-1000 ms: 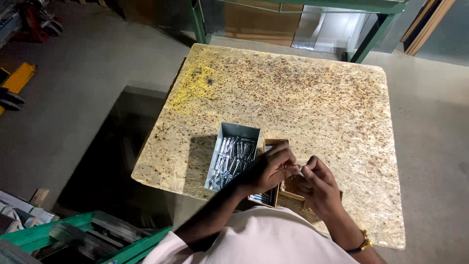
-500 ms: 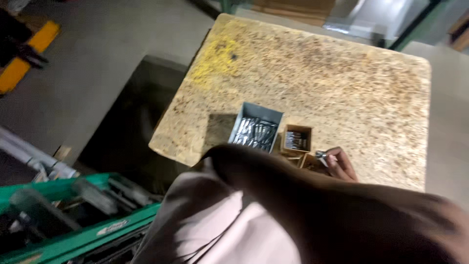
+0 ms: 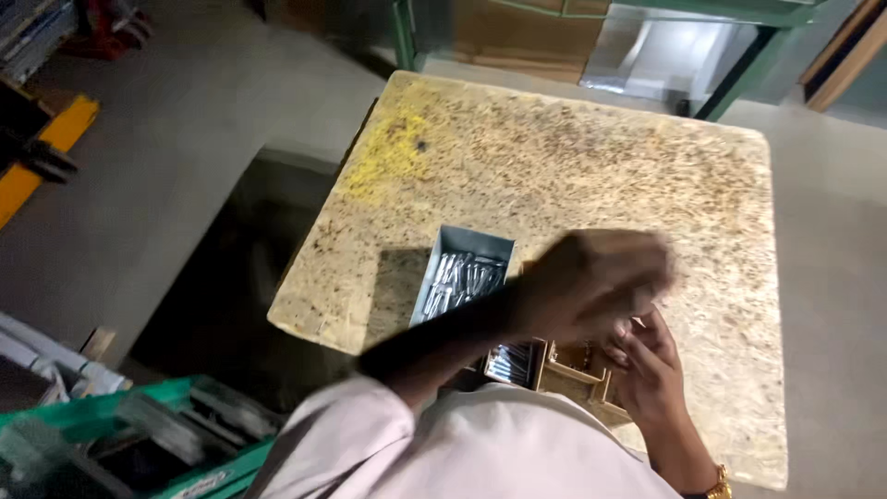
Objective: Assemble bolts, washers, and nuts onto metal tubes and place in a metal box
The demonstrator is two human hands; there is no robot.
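My left hand (image 3: 591,282) is blurred with motion, raised above a small brown cardboard box (image 3: 575,365) near the table's front edge. Whether it holds anything I cannot tell. My right hand (image 3: 647,365) rests at the box's right side, fingers curled on its edge and apparently pinching a small metal part. A grey metal tray (image 3: 462,277) full of several shiny metal pins sits just left of the box, partly hidden by my left forearm.
The speckled stone tabletop (image 3: 591,166) has a yellow smear at its far left. A green crate (image 3: 139,434) stands on the floor at lower left. A green-framed bench and cardboard (image 3: 527,28) lie beyond the table.
My left arm, which swept close across the view half a second ago, has come back over the box. The view has shifted toward the table.
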